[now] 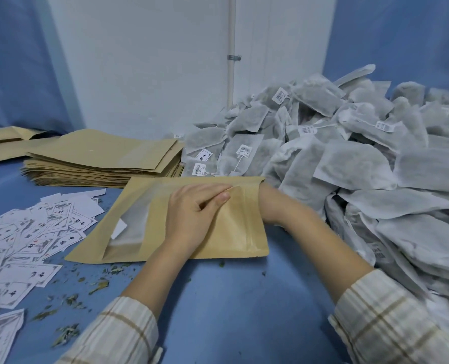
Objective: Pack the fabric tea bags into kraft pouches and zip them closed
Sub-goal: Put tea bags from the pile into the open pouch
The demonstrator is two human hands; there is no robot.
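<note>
Brown paper pouch [226, 232] flat on blue bench [244, 298]; left hand [194, 206] flat on top, fingers straight; right hand [266, 203] deep inside, grip hidden; filling step, probably; next: pull out, press zip shut.

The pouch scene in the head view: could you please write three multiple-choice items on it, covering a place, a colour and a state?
1. Where is the empty pouch stack?
A. Beyond the held pouch, to the left
B. On the tea bag heap
C. Beside the right sleeve

2. What colour is the table?
A. Red
B. Blue
C. Black

3. Where is the right hand?
A. Flat on the cards
B. Lifted in the air
C. Inside the pouch mouth

Answers:
1 A, the stack lies past the pouch, left of the tea bags.
2 B, the bare surface is blue.
3 C, only the wrist shows at the open end, while the left hand rests on top.
</note>
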